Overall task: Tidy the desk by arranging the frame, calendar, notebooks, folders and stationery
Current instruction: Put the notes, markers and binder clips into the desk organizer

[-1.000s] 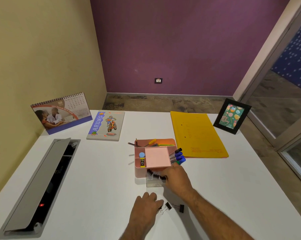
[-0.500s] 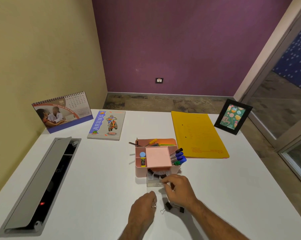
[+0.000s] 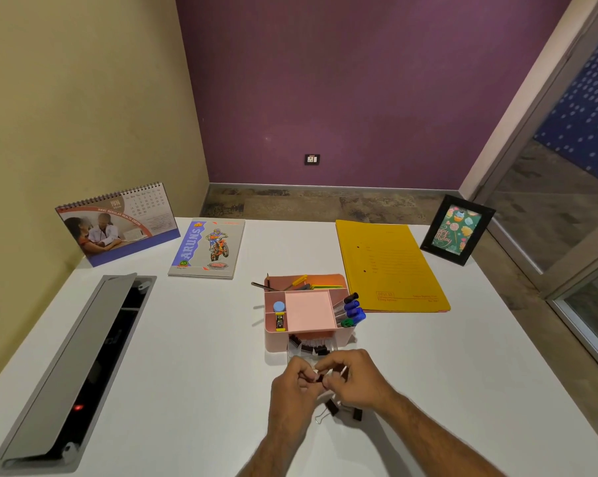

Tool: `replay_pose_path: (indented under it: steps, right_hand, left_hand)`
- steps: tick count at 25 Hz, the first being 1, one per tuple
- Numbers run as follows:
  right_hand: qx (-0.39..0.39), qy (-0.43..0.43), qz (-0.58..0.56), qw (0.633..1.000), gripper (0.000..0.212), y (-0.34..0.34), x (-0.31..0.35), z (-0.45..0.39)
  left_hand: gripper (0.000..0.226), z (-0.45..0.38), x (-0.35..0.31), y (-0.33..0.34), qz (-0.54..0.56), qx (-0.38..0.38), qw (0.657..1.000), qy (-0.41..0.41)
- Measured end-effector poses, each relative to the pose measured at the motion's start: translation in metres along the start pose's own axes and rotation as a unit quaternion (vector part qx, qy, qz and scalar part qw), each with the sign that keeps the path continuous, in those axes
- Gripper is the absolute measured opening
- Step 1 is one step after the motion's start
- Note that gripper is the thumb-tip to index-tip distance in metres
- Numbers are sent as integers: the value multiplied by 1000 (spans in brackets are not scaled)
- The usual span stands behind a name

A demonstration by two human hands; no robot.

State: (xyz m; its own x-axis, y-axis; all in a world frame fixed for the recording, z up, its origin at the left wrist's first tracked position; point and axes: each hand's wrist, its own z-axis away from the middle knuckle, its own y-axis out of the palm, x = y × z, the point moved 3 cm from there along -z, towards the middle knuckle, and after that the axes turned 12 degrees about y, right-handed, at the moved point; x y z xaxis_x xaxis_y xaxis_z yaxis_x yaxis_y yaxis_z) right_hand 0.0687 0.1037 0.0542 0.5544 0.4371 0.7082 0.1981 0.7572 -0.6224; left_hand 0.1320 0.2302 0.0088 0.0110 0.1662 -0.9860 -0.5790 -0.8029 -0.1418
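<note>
- Left hand (image 3: pixel 292 385) and right hand (image 3: pixel 356 378) meet at 6 o'clock on the white bench (image 3: pixel 194 356), fingers curled; together they pinch one small black binder clip (image 3: pixel 320 378) between the fingertips
- Two more binder clips (image 3: pixel 332 407) lie on the bench just below the hands
- Pink organiser (image 3: pixel 308 311) stands at bench centre, directly at 12 o'clock from the hands; its clear front drawer (image 3: pixel 311 349) is pulled out and holds black clips
- Markers (image 3: pixel 351 309) lean out of the organiser at its 3 o'clock side; pencils (image 3: pixel 266 286) sit in its rear compartment
- Yellow folder (image 3: pixel 387 266) lies flat at 2 o'clock
- Framed picture (image 3: pixel 457 230) stands upright at the 2 o'clock corner, beyond the folder
- Notebook (image 3: pixel 206 249) lies flat at 11 o'clock
- Desk calendar (image 3: pixel 117 223) stands at 10 o'clock, beside the notebook
- Grey cable hatch (image 3: pixel 67 366), lid raised, occupies the 9 o'clock edge
</note>
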Motion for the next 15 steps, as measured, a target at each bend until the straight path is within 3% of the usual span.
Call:
replay_pose_path:
  steps: [5,8,10,12,15]
  right_hand:
    - [10,-14,15,1000,32,-8,2,-5]
    - [-22,-23,-24,999,30,-21,6,-11]
    - [-58,-25,-47,997,25,-29,8,-17]
    - [-91,-27,-18,995,20,-32,9,-22]
    - [-90,-48,102,990,14,-25,12,-30]
  left_hand:
    - [33,0,3,1,0,-24,1000,3]
    - [39,0,6,-1,11,-37,999,1]
    - [39,3,11,-2,-38,-18,999,8]
    - [30,9,16,1,-158,55,984,60]
    - [35,17,18,14,-366,223,891,152]
